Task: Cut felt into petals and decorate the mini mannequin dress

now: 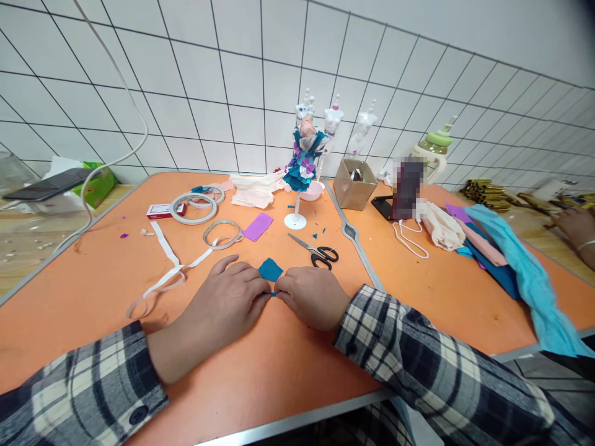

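Observation:
My left hand (pixel 223 302) and my right hand (pixel 310 295) rest on the orange table (pixel 260 365), fingertips meeting. Between them they pinch the near edge of a small teal fabric piece (pixel 270 269), which sticks up past the fingers. Black-handled scissors (pixel 316 250) lie just beyond my right hand. A small mannequin on a white stand (pixel 303 162), dressed in teal and purple scraps, stands further back. A purple fabric piece (pixel 258 227) lies to its left.
Tape rolls (pixel 193 208) and a loose white strip (pixel 171 263) lie at the left. A cardboard box (pixel 355 183), a phone on a stand (pixel 405 189) and piled cloth (pixel 506 260) sit on the right table. Another person's hand (pixel 579 228) is at the far right.

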